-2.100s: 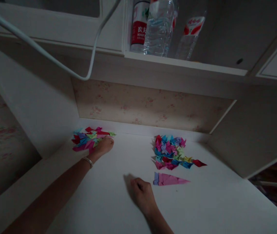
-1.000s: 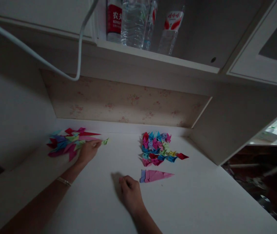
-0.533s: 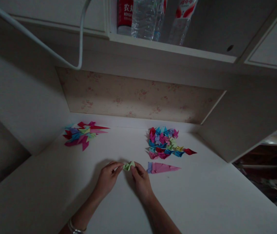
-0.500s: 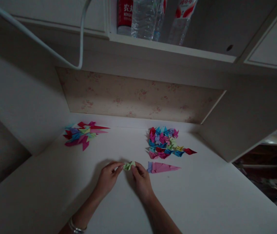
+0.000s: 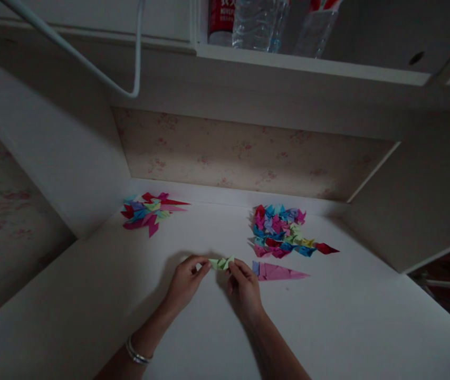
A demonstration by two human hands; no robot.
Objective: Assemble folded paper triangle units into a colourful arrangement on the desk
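Between my hands is a small piece of light-green folded paper (image 5: 221, 263), held just above the white desk (image 5: 209, 327). My left hand (image 5: 187, 277) pinches its left end between thumb and fingertips. At its right end, my right hand (image 5: 245, 285) grips it with thumb and forefinger. Just right of my right hand lies a long pink folded paper (image 5: 282, 271), tapering to a point, with a lilac piece (image 5: 256, 268) at its left end. Beyond it sits a cluster of colourful folded papers (image 5: 278, 232), several rows deep.
A looser heap of folded papers (image 5: 149, 212) lies at the back left. Above the desk, an overhead shelf (image 5: 307, 66) holds plastic bottles (image 5: 253, 26). A white cable or tube (image 5: 90, 66) hangs at upper left. Side panels and a floral back wall (image 5: 244, 150) enclose the desk.
The view has shifted, so the scene sits further right. The green paper looks more stretched out between my hands, with more of its left end showing. Both hands still hold it.
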